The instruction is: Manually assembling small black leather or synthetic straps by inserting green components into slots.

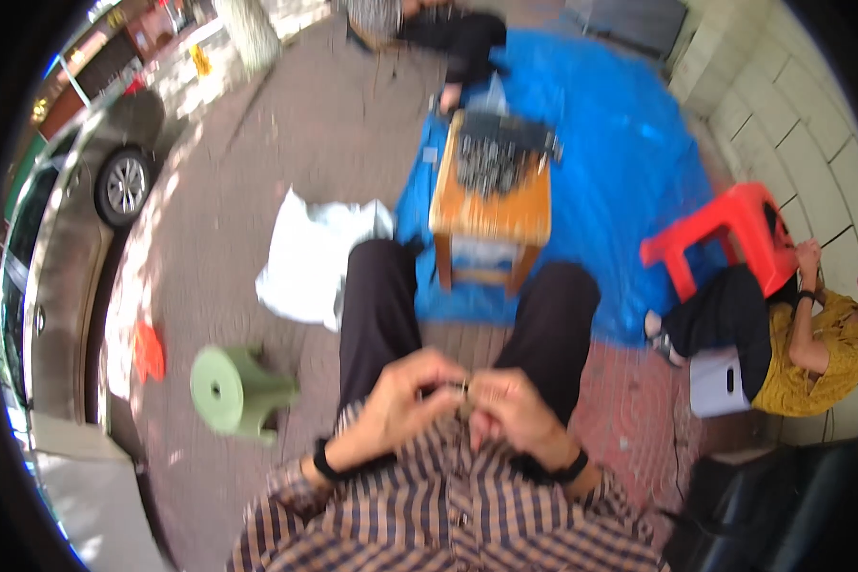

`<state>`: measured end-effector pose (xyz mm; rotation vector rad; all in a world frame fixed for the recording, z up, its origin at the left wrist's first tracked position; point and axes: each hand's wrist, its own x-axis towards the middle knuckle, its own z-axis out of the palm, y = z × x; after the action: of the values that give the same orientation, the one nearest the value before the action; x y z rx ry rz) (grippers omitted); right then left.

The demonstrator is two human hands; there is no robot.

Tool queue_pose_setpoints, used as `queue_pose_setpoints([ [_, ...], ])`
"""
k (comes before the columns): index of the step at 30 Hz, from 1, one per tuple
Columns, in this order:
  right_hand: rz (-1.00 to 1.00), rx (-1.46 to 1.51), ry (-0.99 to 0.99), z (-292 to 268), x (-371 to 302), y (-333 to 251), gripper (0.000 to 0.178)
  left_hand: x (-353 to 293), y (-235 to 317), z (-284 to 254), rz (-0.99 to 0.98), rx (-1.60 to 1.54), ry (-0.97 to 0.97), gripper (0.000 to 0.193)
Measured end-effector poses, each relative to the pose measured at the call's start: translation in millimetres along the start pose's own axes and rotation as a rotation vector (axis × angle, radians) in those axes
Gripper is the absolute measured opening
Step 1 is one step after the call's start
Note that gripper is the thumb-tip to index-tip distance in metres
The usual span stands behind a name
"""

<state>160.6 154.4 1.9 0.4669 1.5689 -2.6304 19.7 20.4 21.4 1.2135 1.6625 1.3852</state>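
Close in front of my checked shirt, my left hand (pixel 412 398) and my right hand (pixel 517 410) meet with their fingertips pinched together. Between them is a small dark piece (pixel 459 386), too small and blurred to name. Both hands are closed on it, thumbs against fingers, above my lap. Beyond my knees stands a wooden stool (pixel 491 217) with an orange-brown top. On it lies a pile of small dark metal-looking parts (pixel 491 164), with a flat black thing (pixel 505 129) behind them.
A blue tarp (pixel 610 162) spreads under the wooden stool. At left are a white sack (pixel 319 253), a green stool (pixel 221 391) and a parked car (pixel 67 238). A red stool (pixel 734 229) stands at right, beside a seated person in yellow (pixel 815 357). Another person (pixel 448 38) sits at the far side.
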Motion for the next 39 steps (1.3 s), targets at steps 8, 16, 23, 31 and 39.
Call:
queue_pose_setpoints([
  [8,-0.040,-0.061,-0.065,-2.5,1.4,16.9,0.036,-16.5,-4.9,7.0,-0.218,-0.463,0.024,0.010],
  [16,0.001,0.269,-0.062,3.0,9.3,24.2,0.037,-5.3,-3.9,0.7,-0.229,-0.421,-0.047,0.012],
  [23,-0.120,0.165,-0.037,11.5,18.3,4.4,0.033,0.6,0.4,-2.0,-0.164,-0.589,0.052,0.013],
  [31,-0.149,-0.133,-0.009,4.4,20.5,10.0,0.036,-8.1,-6.4,-3.1,-0.103,-0.335,0.102,0.016],
  [39,-0.062,-0.090,-0.029,3.6,23.0,4.9,0.037,-8.8,-1.9,-3.5,-0.104,-0.154,0.136,0.018],
])
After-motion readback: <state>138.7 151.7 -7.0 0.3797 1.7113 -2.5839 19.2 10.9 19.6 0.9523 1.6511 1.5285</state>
